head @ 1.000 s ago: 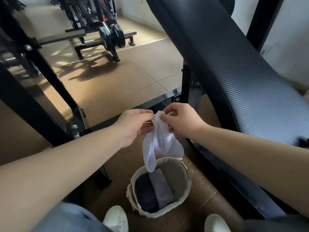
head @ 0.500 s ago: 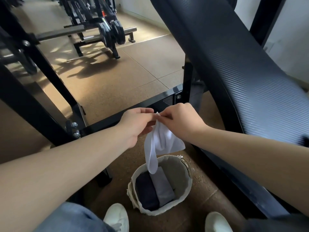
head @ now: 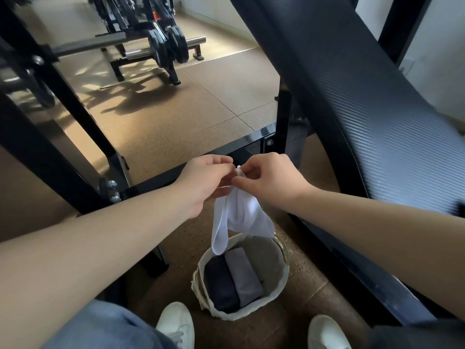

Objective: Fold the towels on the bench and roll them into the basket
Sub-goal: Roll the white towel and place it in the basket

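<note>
one white towel pinched in fingers of both hands, left hand; right hand; two rolled towels in one basket

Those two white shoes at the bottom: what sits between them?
In the head view, the basket sits between the shoes, holding two rolled towels.

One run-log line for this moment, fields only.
left hand: pinching white towel | right hand: pinching same top edge | towel: hanging above basket | basket: two rolled towels inside
</note>
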Motion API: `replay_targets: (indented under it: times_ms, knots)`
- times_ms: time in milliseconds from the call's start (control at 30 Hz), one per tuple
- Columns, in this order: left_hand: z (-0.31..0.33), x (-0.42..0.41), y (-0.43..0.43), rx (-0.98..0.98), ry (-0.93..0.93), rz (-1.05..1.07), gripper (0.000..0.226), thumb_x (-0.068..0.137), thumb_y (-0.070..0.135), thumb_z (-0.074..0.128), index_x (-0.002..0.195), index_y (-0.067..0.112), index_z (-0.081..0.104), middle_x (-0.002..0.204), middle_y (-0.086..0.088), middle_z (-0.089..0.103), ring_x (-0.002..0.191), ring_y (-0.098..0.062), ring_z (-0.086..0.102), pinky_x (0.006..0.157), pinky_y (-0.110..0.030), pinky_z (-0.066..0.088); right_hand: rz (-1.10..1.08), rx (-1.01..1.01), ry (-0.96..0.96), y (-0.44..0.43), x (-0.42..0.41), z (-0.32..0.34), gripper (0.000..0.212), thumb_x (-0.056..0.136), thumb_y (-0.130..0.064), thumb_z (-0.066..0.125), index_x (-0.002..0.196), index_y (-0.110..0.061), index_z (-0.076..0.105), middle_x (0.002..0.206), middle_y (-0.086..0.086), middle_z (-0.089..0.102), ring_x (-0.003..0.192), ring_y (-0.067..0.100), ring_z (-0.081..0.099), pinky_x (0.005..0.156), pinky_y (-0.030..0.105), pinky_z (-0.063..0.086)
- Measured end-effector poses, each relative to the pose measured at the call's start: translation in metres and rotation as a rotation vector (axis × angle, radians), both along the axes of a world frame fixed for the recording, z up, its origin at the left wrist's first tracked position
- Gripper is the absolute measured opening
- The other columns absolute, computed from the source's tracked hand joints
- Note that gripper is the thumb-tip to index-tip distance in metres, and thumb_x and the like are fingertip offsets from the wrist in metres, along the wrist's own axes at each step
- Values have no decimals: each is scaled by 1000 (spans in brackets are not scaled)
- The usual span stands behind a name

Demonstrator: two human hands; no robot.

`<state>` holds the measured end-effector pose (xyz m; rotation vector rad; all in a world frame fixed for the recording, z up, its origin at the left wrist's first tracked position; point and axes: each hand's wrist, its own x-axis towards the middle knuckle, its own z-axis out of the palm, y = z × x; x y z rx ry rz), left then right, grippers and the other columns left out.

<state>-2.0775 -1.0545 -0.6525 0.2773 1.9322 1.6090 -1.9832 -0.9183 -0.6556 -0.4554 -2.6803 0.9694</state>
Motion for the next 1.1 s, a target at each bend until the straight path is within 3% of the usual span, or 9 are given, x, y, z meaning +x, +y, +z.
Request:
replay_targets:
  times_ms: [100,200,267,367,533,633,867,1000,1100]
  knots:
    - [5,0,-1,2,12,-75,12,101,16,60,110,21,67,94,-1,79,87,-15,76,68,-30,58,-22,-53,1,7,0,-2,19,84,-38,80,88,-21,74,79,-10,72,75,4,67,69,23,57]
    - [8,-1,-2,-55,85,-119,11,103,22,57,109,23,66,95,0,79,87,-15,77,67,-31,59,-38,-79,20,11,2,-4,14,88,-36,76,85,-23,72,77,-12,69,71,3,66,63,22,56]
    - [6,-5,-7,-116,144,-117,12,104,24,56,108,24,66,94,-1,78,82,-15,77,66,-32,61,-53,-141,21,12,4,-5,4,89,-27,71,89,-24,72,78,-8,69,70,7,66,65,29,59]
    - [-3,-16,-17,-271,233,-90,13,103,25,55,108,26,67,100,-1,71,86,-15,73,68,-31,63,-67,-200,13,15,9,-7,7,90,-23,68,92,-25,74,82,-6,70,74,10,67,75,39,62]
    - [-16,-24,-30,-418,54,-76,25,101,34,61,124,25,63,114,1,60,98,-18,68,69,-35,62,-50,-226,16,19,13,-8,9,89,-21,68,92,-25,75,85,-6,72,83,14,70,80,47,61]
    - [-19,-22,-29,-418,-8,-81,26,99,35,64,123,24,63,116,-2,62,96,-21,71,76,-40,64,-7,-212,19,19,15,-8,8,90,-21,68,93,-25,74,85,-6,72,83,15,70,80,47,61]
    - [-24,-18,-26,-452,20,-121,18,96,27,68,114,26,69,104,0,72,82,-17,76,66,-32,62,88,-179,73,18,17,-9,8,92,-21,69,95,-27,73,88,-11,72,86,7,70,80,39,61]
    - [-18,-23,-28,-502,77,-96,14,96,17,67,110,20,70,95,-8,75,60,-12,70,42,-20,47,124,-68,90,21,19,-10,5,95,-21,67,98,-24,71,87,-14,69,82,2,66,71,23,58]
    - [-16,-30,-32,-515,255,-74,11,93,16,63,102,19,69,84,-7,76,63,-20,74,47,-24,51,131,123,-3,26,21,-18,5,95,-21,64,96,-22,69,83,-13,65,72,3,62,66,23,54]
